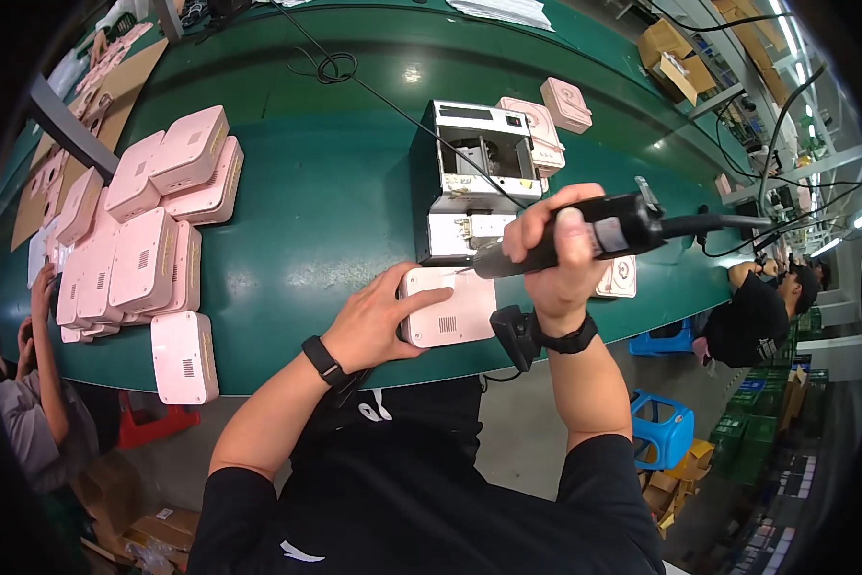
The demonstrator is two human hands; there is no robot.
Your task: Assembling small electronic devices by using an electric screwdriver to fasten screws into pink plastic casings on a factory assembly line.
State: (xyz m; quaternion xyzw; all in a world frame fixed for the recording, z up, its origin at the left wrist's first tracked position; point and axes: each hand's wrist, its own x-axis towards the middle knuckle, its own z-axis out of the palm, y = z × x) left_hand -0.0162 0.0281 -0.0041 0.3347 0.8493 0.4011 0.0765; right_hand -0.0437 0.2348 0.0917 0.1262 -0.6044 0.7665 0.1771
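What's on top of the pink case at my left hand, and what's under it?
Your left hand rests partly on the case; the driver in your right hand reaches its far edge, contact unclear. Whatever lies directly beneath is covered.

I can read no wording: the pale label on the black corded tool in my right grip is too small; my black shirt bears a white mark.

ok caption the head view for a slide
Left hand steadies a pink housing, right hand holds a black corded electric screwdriver.
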